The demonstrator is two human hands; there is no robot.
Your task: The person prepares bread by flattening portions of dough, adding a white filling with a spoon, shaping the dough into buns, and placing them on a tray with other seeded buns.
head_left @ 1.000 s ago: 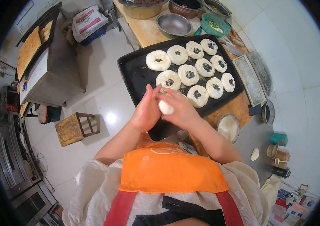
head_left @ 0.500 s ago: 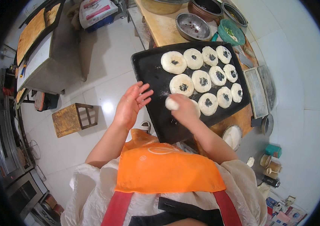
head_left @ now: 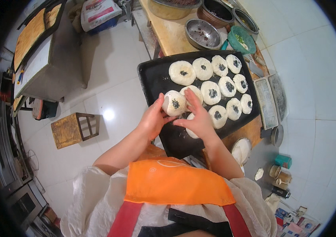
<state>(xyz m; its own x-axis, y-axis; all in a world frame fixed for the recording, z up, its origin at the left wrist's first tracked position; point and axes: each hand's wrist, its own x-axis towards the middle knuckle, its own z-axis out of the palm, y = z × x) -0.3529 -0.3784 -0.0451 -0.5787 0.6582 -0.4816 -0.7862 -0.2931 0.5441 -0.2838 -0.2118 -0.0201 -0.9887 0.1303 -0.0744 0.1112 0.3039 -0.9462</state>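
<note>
My left hand (head_left: pixel 152 120) is closed round a flat white dough bun (head_left: pixel 172 98) topped with black seeds, held up over the left part of a black baking tray (head_left: pixel 176 142). Beside the bun's right edge is my right hand (head_left: pixel 199 118), its fingers and thumb spread apart; whether the fingertips touch the bun is hard to make out. Rows of similar seeded dough buns (head_left: pixel 209 94) lie on the tray. One bun (head_left: pixel 192 131) is partly covered by my right hand, and another behind the held bun is half hidden.
Beyond the tray, a wooden table (head_left: pixel 172 37) carries a metal bowl (head_left: pixel 203 34), a green basket (head_left: pixel 241 39) and several larger bowls. A white-filled bowl (head_left: pixel 241 150) sits right of my right forearm. On the floor at left stands a wooden stool (head_left: pixel 67 130).
My right hand has turned from a closed grip on a bun to spread fingers. The bun now rests seeded side up in my left hand, which has moved right over the tray.
</note>
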